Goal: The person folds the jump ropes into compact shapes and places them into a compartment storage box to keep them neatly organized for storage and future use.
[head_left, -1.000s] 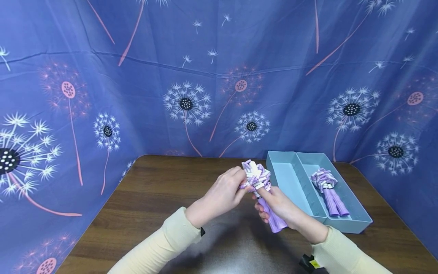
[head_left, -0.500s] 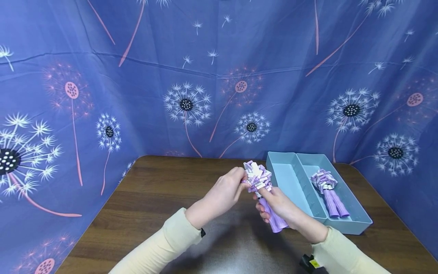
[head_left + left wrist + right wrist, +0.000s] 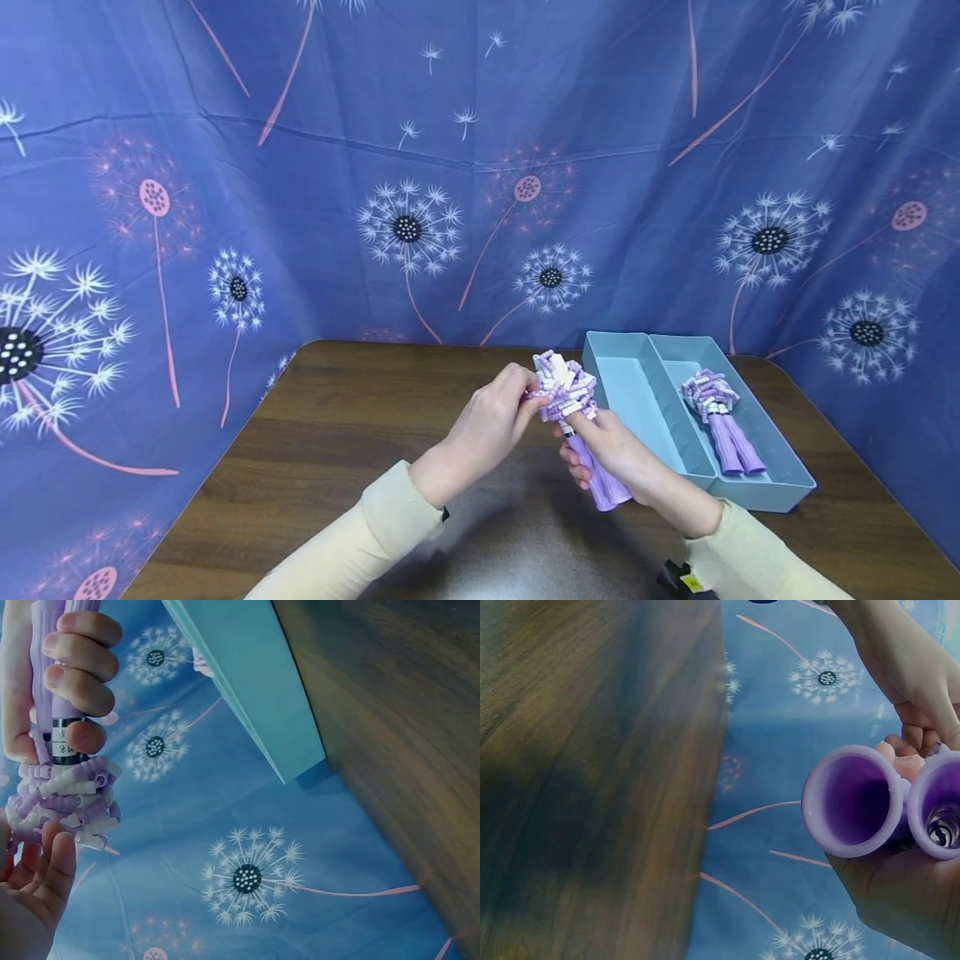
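Note:
My right hand [image 3: 611, 450] grips the two lilac handles of a beaded jump rope [image 3: 564, 390], its purple and white beads bundled at the far end. Thumb and fingers of my left hand [image 3: 491, 417] pinch beads at the bundle's left side. In the left wrist view, the right hand's fingers [image 3: 82, 652] curl round the handles above the bundle, and my left hand [image 3: 37, 892] touches the beads from below. The right wrist view looks into the hollow handle ends [image 3: 855, 801]. A second beaded jump rope [image 3: 720, 417] lies bundled in the box's right compartment.
A light blue two-compartment box [image 3: 776, 497] stands at the right on a dark wooden table [image 3: 360, 400]. Behind and beside the table hangs a blue cloth [image 3: 472, 233] with dandelion prints. A black object with a yellow label [image 3: 684, 577] shows under the right sleeve.
My left fingers shift slightly on the beads, and more of the bundle's left side shows. The right hand keeps its grip on the handles. The box and second jump rope stay put.

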Demonstrator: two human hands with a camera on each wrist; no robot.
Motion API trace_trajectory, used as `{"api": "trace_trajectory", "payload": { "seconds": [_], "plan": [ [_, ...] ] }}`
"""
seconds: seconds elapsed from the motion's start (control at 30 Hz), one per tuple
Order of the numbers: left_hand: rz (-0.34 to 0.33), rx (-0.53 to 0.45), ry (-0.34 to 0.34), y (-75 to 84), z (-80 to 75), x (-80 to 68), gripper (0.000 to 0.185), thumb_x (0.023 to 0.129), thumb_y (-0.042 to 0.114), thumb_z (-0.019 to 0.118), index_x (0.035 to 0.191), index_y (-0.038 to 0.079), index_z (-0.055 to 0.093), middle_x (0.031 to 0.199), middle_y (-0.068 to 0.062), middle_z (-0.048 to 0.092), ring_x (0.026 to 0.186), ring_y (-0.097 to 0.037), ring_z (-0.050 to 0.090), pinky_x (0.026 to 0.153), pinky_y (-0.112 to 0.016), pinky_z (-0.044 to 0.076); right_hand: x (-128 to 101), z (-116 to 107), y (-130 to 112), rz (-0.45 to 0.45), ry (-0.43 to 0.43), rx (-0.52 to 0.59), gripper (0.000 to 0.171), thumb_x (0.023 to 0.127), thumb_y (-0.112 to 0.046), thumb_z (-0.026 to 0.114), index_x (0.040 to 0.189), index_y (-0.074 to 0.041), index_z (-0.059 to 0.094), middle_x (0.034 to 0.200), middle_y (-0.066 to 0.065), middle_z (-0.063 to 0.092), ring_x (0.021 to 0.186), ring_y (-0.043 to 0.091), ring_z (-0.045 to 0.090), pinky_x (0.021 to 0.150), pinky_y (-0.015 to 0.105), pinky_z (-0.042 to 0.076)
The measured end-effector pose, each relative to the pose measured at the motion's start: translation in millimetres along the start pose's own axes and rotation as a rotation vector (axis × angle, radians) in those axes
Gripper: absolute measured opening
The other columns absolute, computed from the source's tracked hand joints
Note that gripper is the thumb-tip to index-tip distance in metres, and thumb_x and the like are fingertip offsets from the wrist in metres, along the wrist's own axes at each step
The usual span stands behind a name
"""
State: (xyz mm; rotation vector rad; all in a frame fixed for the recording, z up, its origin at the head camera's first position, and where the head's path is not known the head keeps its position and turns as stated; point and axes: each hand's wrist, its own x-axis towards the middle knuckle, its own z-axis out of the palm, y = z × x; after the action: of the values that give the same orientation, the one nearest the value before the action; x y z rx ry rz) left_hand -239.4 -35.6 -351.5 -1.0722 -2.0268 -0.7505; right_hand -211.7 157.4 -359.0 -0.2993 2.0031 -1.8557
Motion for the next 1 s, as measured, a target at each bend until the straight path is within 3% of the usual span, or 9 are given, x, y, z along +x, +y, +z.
{"api": "trace_trajectory", "payload": {
  "seconds": [0.27,0.5,0.67,0.8,1.0],
  "plan": [
    [0.022,-0.056,-0.023,-3.8,-10.1,2.9,0.023,0.089,0.02,0.064,0.105,0.006,0.056,0.096,-0.003,0.059,0.087,-0.01,0.056,0.078,-0.018,0.048,-4,-2,-9,0.006,0.022,-0.024,0.032,0.099,-0.034,0.04,0.091,-0.005,0.049,0.062,0.001,0.051,0.045,0.01,0.047,0.045,0.024,0.045],
    [0.045,0.074,-0.054,-7.9,-23.6,-1.6,0.025,0.09,0.025,0.063,0.107,0.007,0.057,0.104,-0.001,0.06,0.099,-0.014,0.056,0.092,-0.025,0.044,-6,-16,-17,0.01,0.149,-0.125,0.031,0.098,-0.034,0.042,0.092,-0.004,0.05,0.063,0.004,0.051,0.046,0.012,0.048,0.045,0.029,0.047],
    [0.049,0.182,-0.075,-13.4,-31.0,-10.2,0.02,0.092,0.023,0.059,0.106,0.008,0.059,0.105,-0.001,0.06,0.097,-0.016,0.056,0.086,-0.03,0.046,-10,-35,-19,0.016,0.22,-0.157,0.027,0.097,-0.03,0.042,0.093,-0.004,0.05,0.064,0.006,0.051,0.047,0.013,0.048,0.045,0.029,0.046],
    [0.071,0.259,-0.069,-20.8,-33.2,-18.3,0.018,0.091,0.021,0.057,0.104,0.009,0.06,0.104,-0.001,0.06,0.096,-0.018,0.056,0.077,-0.031,0.046,-10,-49,-19,0.037,0.277,-0.248,0.028,0.096,-0.027,0.042,0.096,-0.001,0.05,0.065,0.006,0.051,0.048,0.014,0.049,0.045,0.03,0.046],
    [0.103,0.359,-0.073,-33.8,-33.9,-36.3,0.017,0.087,0.018,0.06,0.101,0.009,0.06,0.101,-0.003,0.06,0.094,-0.021,0.056,0.078,-0.036,0.046,-4,-68,-14,0.061,0.353,-0.36,0.028,0.094,-0.026,0.043,0.083,-0.001,0.05,0.062,0.004,0.05,0.046,0.014,0.049,0.045,0.032,0.047]
  ]
}}
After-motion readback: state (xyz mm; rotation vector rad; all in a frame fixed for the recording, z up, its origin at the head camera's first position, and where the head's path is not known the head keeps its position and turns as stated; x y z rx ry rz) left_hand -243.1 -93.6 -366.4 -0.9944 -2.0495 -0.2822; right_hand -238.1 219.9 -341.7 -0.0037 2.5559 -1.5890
